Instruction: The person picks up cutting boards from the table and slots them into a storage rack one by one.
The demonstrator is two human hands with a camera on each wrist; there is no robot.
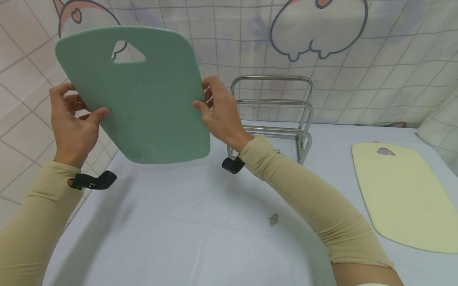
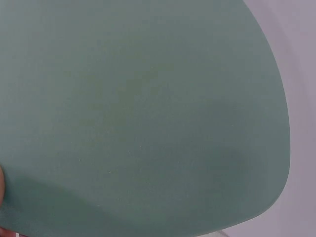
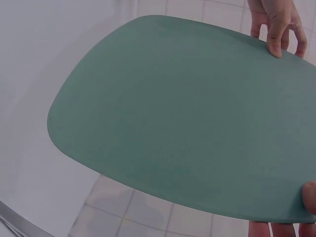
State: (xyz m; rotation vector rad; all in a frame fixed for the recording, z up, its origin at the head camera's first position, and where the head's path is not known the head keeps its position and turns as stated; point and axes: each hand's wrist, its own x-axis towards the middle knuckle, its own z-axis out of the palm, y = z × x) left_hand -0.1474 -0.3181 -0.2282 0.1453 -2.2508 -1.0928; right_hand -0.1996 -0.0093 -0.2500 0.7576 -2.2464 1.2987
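Note:
A green cutting board (image 1: 139,95) with a triangular handle hole near its top is held up in the air, tilted, above the table. My left hand (image 1: 73,119) grips its left edge, thumb on the front face. My right hand (image 1: 218,111) grips its right edge the same way. The board (image 2: 143,118) fills the left wrist view. In the right wrist view the board (image 3: 187,118) spans the frame, with the left hand (image 3: 276,24) at its far edge and my right thumb tip at the lower right corner.
A steel wire rack (image 1: 275,115) stands on the white tablecloth (image 1: 186,222) just behind my right hand. A pale yellow cutting board (image 1: 404,194) lies flat at the right. A tiled wall covering with cartoon prints backs the table.

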